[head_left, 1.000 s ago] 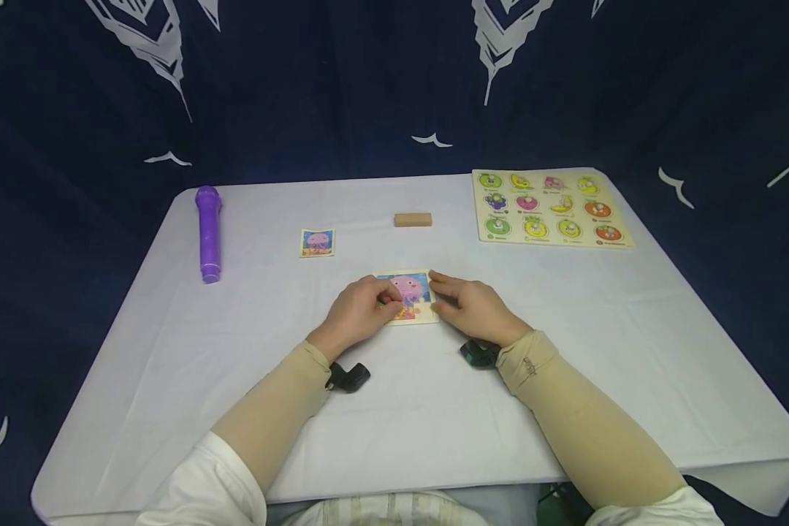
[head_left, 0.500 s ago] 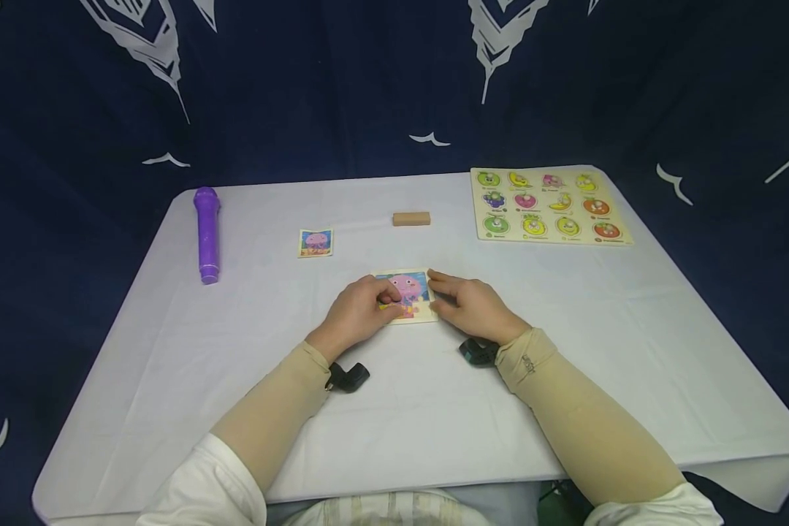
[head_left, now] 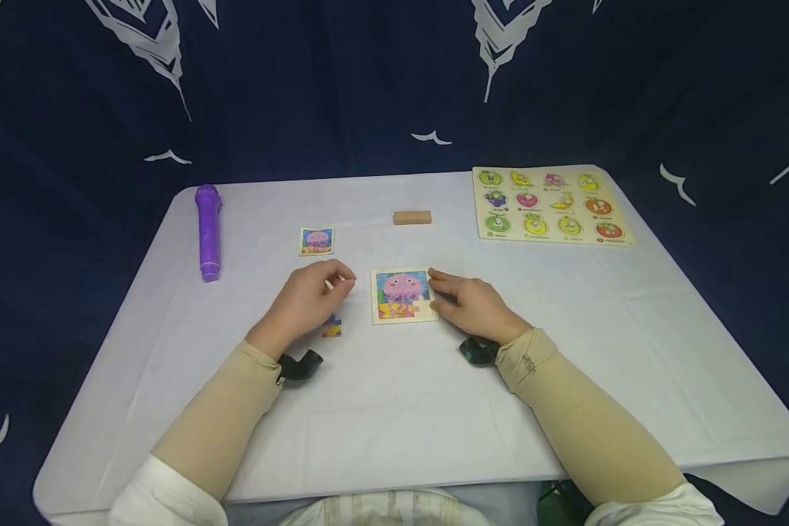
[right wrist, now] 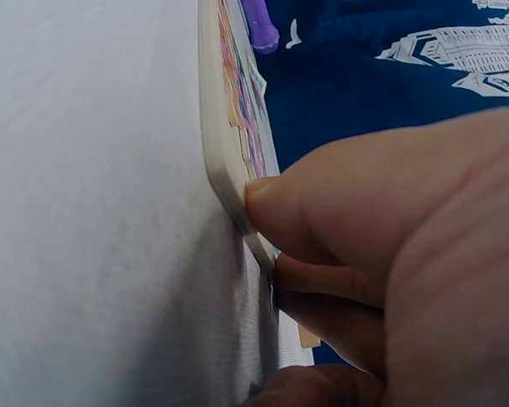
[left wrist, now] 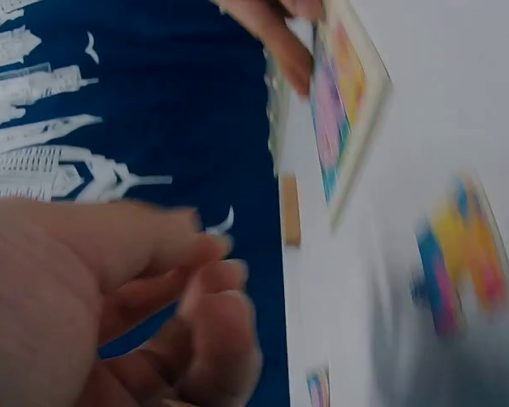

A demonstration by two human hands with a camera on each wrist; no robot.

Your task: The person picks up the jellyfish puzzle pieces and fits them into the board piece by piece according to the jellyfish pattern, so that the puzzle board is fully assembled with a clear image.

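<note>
A square jigsaw puzzle board (head_left: 401, 285) with a pink jellyfish picture and pale wooden frame lies mid-table. Its lower right corner shows bare pale wood. My right hand (head_left: 476, 310) holds the board's right side, thumb (right wrist: 267, 208) on the frame's edge and fingers farther along that edge. Left of the board, my left hand (head_left: 305, 299) hovers with loosely bent fingers and nothing visible between them. Below it on the cloth lies a jigsaw piece (head_left: 332, 329), partly hidden by the hand in the head view; the left wrist view shows its yellow, blue and pink print (left wrist: 462, 259).
A small jellyfish picture card (head_left: 317, 241) lies behind my left hand. Farther back sits a light wooden block (head_left: 412, 218). A purple microphone-shaped toy (head_left: 208, 234) lies at the left, and a board of fruit pictures (head_left: 552, 208) at the back right.
My left hand has left the puzzle board and moved left over the loose jigsaw piece, uncovering the jellyfish picture. My right hand stays at the board's right edge.
</note>
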